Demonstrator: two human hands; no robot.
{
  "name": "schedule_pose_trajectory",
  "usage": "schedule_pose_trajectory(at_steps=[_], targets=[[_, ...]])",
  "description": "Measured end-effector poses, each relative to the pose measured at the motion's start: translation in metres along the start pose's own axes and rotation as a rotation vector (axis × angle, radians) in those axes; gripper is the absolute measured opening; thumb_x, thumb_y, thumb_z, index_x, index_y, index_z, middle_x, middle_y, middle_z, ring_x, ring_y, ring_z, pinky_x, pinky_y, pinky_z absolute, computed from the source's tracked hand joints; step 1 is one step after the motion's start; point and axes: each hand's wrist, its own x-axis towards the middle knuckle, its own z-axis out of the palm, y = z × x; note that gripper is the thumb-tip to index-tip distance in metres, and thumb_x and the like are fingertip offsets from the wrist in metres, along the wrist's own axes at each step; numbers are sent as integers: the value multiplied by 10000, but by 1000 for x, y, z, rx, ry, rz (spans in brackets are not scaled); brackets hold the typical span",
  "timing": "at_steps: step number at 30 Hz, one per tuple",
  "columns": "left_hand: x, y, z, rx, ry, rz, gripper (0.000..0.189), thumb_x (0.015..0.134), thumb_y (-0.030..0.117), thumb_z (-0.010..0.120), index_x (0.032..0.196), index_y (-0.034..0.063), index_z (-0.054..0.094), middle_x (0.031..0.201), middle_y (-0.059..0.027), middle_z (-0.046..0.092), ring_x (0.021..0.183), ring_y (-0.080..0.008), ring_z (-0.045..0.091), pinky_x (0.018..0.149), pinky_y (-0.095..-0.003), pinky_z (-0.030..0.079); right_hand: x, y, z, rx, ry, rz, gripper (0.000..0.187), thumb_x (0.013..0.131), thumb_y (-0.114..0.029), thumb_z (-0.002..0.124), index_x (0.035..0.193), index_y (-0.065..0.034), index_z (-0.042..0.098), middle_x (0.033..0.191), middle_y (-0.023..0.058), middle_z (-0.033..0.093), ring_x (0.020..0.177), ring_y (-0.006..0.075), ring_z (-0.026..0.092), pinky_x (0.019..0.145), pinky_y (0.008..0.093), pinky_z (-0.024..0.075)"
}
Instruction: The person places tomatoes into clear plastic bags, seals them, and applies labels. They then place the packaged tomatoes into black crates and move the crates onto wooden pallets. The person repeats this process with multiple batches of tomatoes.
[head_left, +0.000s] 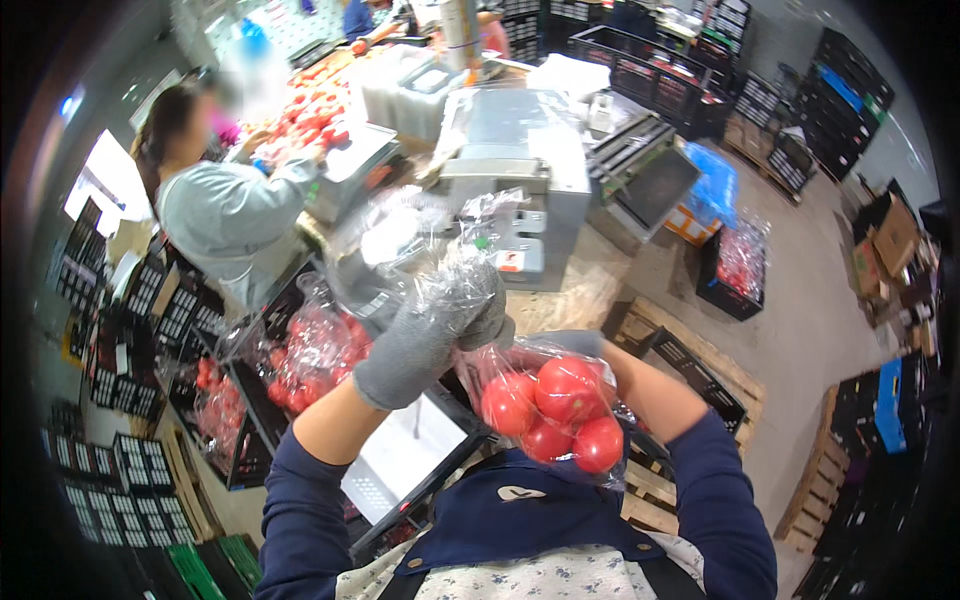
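Observation:
A clear plastic bag (525, 360) of red tomatoes (568, 388) hangs in front of my chest. My left hand (431, 326), in a grey knit glove, is closed around the gathered neck of the bag, and loose film (487, 206) sticks up above the fist. My right hand (574, 343), gloved alike, reaches in behind the bag just below the neck; its fingers are hidden. Beyond the left fist stands a grey machine (499, 139) on a worktop (574, 292).
Black crates (259, 409) at my left hold bagged tomatoes (319, 341). A white sheet (409, 454) lies on a crate below my left forearm. Across the bench a person (232, 202) handles loose tomatoes (304, 112). Wooden pallets (739, 375) and a crate of bagged tomatoes (739, 262) stand right.

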Motion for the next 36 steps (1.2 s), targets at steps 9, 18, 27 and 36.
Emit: schedule_pose_trajectory(at_steps=[9,18,27,36], targets=[[94,-96,62,1074,-363,-29,319,1032,248,414,1217,30,555,1163,-122,591,1127,-242,526,1025,-346,364,-177,137,49,-1317,1260,-605,409,753,-206,756,1067,-26,566,1071,183,561,1006,350,542,865,417,441],[130,-101,-11,1922,-103,349,464,776,388,664,1172,145,652,1215,-81,600,1146,-326,477,987,-471,337,-58,21,-50,-1253,1136,-813,378,774,-286,751,1099,-125,643,1127,114,606,1101,320,540,993,438,396],[134,-35,-67,1982,212,369,639,712,350,746,1247,57,556,1161,-157,566,1108,-329,471,984,-456,321,60,-11,-90,-1666,1315,-810,425,767,-254,641,1157,-89,611,1044,115,586,1030,327,518,957,456,387],[115,-36,-111,2221,237,355,443,771,313,645,1151,86,641,1327,-85,521,1264,-332,369,1012,-469,281,132,17,-70,-1146,1374,-864,474,752,-263,633,1179,-72,553,1162,128,545,1099,333,490,966,463,385]])
